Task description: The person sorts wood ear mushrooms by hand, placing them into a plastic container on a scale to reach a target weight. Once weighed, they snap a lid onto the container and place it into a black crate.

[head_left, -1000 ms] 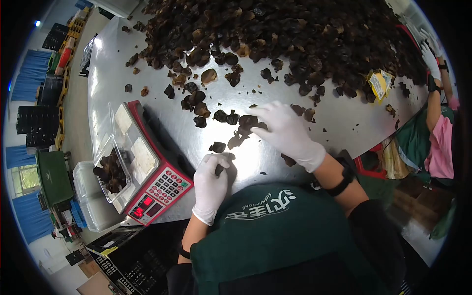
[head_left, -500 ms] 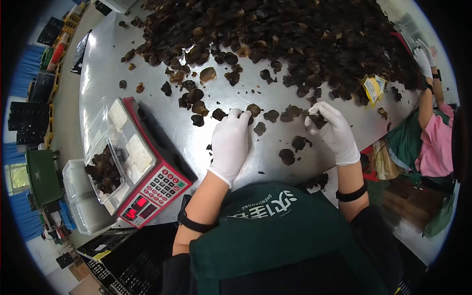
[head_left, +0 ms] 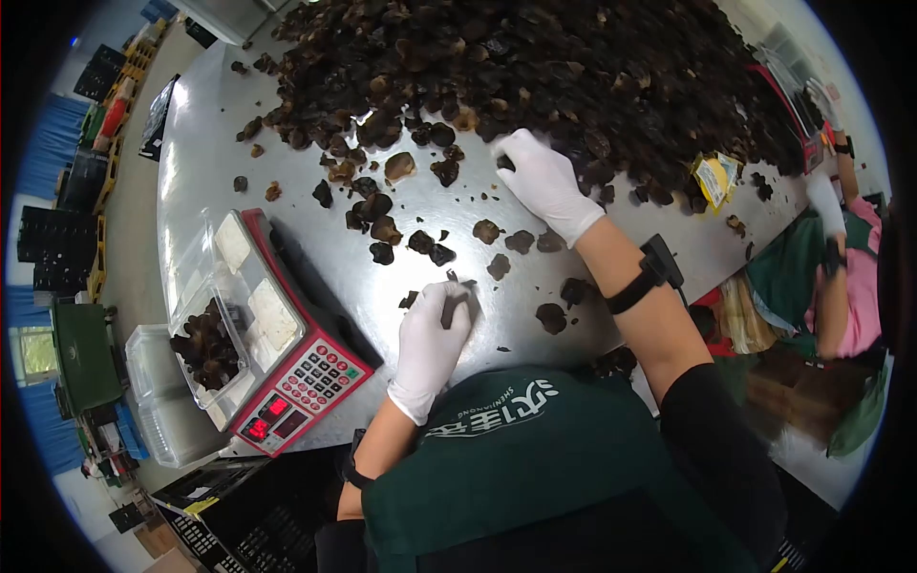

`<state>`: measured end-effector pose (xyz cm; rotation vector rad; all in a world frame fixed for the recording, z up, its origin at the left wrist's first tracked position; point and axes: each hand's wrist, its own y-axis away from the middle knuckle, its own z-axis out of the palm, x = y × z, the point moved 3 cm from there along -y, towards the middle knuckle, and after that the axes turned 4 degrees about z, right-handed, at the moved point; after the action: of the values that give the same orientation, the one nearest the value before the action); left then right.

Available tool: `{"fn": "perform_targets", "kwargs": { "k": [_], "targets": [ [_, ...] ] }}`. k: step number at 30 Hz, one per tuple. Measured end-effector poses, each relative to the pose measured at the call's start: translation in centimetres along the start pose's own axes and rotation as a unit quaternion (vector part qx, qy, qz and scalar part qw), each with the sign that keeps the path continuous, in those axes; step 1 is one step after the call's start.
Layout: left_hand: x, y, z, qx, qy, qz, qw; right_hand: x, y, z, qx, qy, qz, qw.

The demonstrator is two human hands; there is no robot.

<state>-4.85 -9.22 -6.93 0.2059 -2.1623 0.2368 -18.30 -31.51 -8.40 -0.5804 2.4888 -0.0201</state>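
Observation:
Dark brown wood ear mushrooms form a large heap point(head_left: 535, 67) on a metal table point(head_left: 334, 258). At the heap's near edge is my gloved right hand point(head_left: 546, 181), its fingers curled down with a dark wood ear mushroom point(head_left: 503, 162) at the fingertips. Closer to my body, my left hand point(head_left: 432, 339), also in a white glove, is closed with thumb and fingers drawn together. Small dark scraps point(head_left: 455, 278) show by its fingertips; I cannot tell what it holds. Loose mushrooms point(head_left: 420, 242) lie between the hands and further left.
Left of my hands stands a red scale point(head_left: 310, 382) with lit digits, carrying a clear tray point(head_left: 212, 353) of mushrooms. Clear containers point(head_left: 172, 411) are stacked beyond it. A yellow packet point(head_left: 716, 181) lies by the heap. Another person point(head_left: 841, 286) is at the right.
My right hand has moved left and forward to the heap's edge. My left hand has drawn back toward my body, leaving a dark mushroom beside another on the table.

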Motion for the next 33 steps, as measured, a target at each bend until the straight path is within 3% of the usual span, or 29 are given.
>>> {"fn": "perform_targets", "kwargs": {
  "k": [1, 3, 6, 9, 12, 15, 19, 21, 26, 29, 31, 33],
  "targets": [
    [-0.2, 0.4, -0.2, -0.021, 0.017, -0.025, 0.999, -0.2, -0.7, 0.8, -0.033, 0.062, -0.019, 0.997],
    [-0.1, 1.1, -1.2, -0.014, 0.030, -0.043, 0.999, -0.6, -1.7, 0.9, -0.049, 0.059, -0.012, 0.997],
    [-0.3, 2.1, -1.8, -0.047, 0.119, -0.148, 0.981, -2.6, -2.3, 1.7, -0.094, -0.021, -0.004, 0.995],
    [-2.0, 3.2, -1.3, -0.077, 0.184, -0.180, 0.963, -5.8, -2.3, 3.8, -0.091, -0.026, -0.095, 0.991],
    [-2.1, 3.3, -1.4, -0.052, 0.180, -0.165, 0.968, -7.9, -2.9, 5.5, -0.183, 0.101, -0.038, 0.977],
    [-1.7, 3.2, -2.4, -0.020, 0.167, -0.149, 0.974, -9.3, -3.5, 6.6, -0.238, 0.121, -0.045, 0.963],
    [-1.5, 3.3, -3.7, -0.065, 0.133, -0.179, 0.973, -12.5, -3.0, 7.5, -0.238, 0.023, -0.107, 0.965],
    [-1.9, 3.6, -3.6, -0.059, 0.142, -0.176, 0.972, -13.9, -2.7, 9.0, -0.218, 0.045, -0.171, 0.960],
    [-2.2, 4.1, -3.7, -0.063, 0.137, -0.109, 0.982, -16.1, -1.5, 12.1, -0.200, 0.170, -0.188, 0.947],
    [-1.6, 4.4, -4.7, -0.063, 0.126, -0.077, 0.987, -16.0, -1.2, 12.5, -0.186, 0.161, -0.252, 0.936],
    [-0.9, 4.8, -5.8, -0.056, 0.083, -0.036, 0.994, -14.5, -2.1, 12.0, -0.159, 0.124, -0.249, 0.947],
    [0.2, 5.3, -7.6, -0.037, 0.066, -0.016, 0.997, -13.3, -3.0, 10.1, -0.262, -0.073, -0.069, 0.960]
  ]
}}
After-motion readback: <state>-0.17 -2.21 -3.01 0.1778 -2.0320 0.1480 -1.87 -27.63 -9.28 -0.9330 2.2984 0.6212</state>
